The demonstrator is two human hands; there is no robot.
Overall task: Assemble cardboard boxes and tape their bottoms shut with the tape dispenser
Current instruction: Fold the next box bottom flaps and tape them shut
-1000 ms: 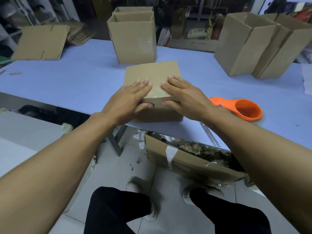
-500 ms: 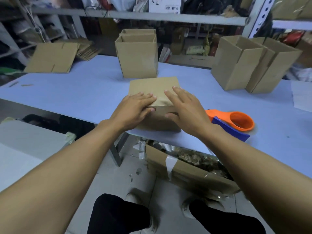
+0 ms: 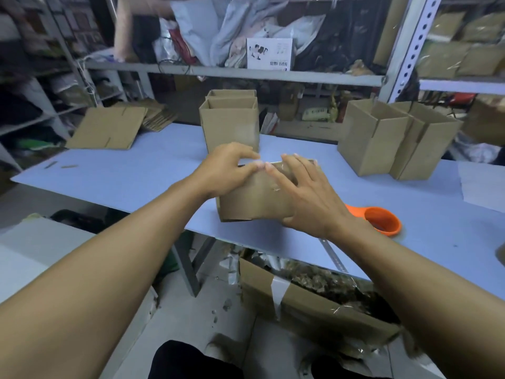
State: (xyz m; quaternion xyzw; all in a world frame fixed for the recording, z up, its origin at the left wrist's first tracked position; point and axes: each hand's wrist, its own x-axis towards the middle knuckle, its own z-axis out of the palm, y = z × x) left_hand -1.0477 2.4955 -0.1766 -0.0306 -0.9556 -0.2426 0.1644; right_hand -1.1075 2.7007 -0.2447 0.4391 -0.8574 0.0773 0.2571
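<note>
1. Both hands hold one box (image 3: 254,198) near the worktop's (image 3: 131,176) front edge: left grip (image 3: 226,170) curled over its top, right grip (image 3: 306,195) flat against its side.
2. Two open boxes (image 3: 229,127) stand behind it.
3. The tape dispenser (image 3: 379,218) lies to its right.

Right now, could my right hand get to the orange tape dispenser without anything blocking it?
Probably yes: the tape dispenser lies on bare table just beside the right hand, though that hand now rests on the box.
</note>
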